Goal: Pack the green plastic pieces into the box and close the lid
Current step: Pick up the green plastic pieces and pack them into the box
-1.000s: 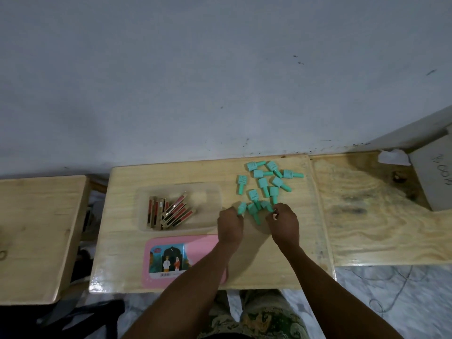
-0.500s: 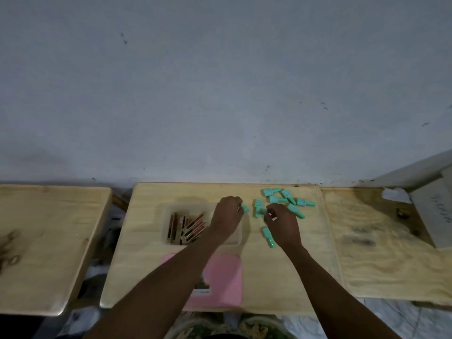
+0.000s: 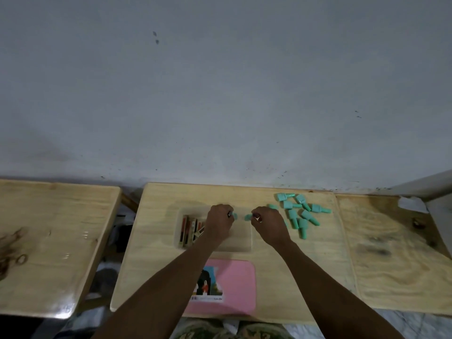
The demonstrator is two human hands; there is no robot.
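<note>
The clear plastic box (image 3: pixel 244 241) sits mid-desk, its pink lid (image 3: pixel 234 287) off just in front. Above the box, left hand (image 3: pixel 218 222) and right hand (image 3: pixel 269 225) each pinch one green piece, evidently for dropping in; the loose green pieces (image 3: pixel 299 212) lie right of it.

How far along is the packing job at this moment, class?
Early stage. The clear box shows only brown sticks, no green pieces at rest. Left hand and right hand each hold a green piece over it. A loose green pile remains; the pink lid lies off.
</note>
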